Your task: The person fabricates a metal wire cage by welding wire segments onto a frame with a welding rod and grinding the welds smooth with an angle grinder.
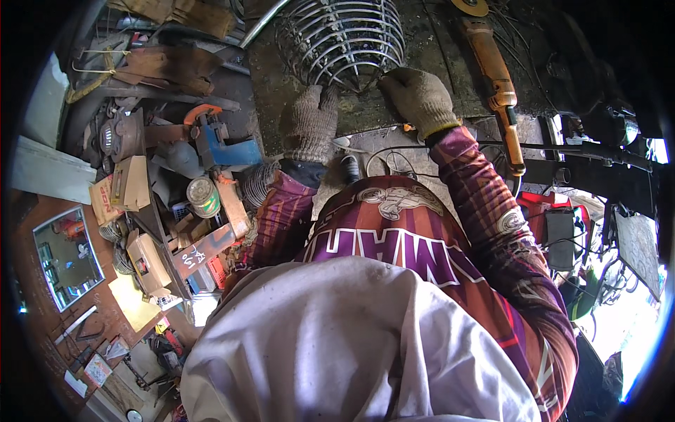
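A dome-shaped wire frame [346,36] of curved, silvery metal rods lies on the dark workbench at the top of the view. It narrows to a point on the side nearest me. My left hand [309,121], in a grey knit glove, is closed at the frame's near left edge, its fingertips partly hidden. Across from it, my right hand [420,100], gloved the same way, has its fingers curled at the near right edge. To the right of that hand, an orange angle grinder [492,77] with a disc lies on the bench.
The workbench [436,49] has a worn, dark surface. At left are a blue and orange clamp-like tool [223,144], a tin can [202,195], a wire coil [260,184] and cardboard boxes [130,184]. A black cable [590,149] crosses at right, above a red bag [538,207].
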`<action>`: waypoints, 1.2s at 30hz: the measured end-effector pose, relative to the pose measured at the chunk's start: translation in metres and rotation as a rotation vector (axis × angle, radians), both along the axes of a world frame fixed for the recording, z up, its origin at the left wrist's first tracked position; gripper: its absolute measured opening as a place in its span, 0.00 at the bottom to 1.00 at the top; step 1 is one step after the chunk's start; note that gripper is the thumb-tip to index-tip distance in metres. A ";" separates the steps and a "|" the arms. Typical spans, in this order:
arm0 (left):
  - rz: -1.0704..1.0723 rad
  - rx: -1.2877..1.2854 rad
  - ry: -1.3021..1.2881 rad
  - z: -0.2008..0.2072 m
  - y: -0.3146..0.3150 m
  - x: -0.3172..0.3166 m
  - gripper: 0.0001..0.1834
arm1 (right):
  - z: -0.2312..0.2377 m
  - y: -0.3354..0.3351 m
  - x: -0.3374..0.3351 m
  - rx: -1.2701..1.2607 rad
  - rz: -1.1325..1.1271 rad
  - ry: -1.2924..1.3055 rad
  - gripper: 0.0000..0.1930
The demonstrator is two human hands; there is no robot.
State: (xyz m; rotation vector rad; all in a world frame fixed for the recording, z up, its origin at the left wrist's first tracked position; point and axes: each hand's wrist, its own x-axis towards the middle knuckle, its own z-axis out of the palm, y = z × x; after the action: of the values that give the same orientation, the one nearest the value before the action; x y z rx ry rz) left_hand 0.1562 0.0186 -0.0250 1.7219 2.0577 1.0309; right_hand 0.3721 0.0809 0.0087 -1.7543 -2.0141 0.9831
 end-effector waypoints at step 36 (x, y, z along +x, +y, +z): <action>0.001 -0.065 0.105 -0.004 0.000 -0.005 0.18 | 0.002 -0.003 -0.001 0.033 -0.024 0.004 0.22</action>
State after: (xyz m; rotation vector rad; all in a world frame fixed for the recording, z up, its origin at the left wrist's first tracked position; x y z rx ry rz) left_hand 0.1508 0.0188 -0.0285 1.7783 2.1305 0.8805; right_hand 0.3712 0.0776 0.0104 -1.7543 -1.9907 0.9400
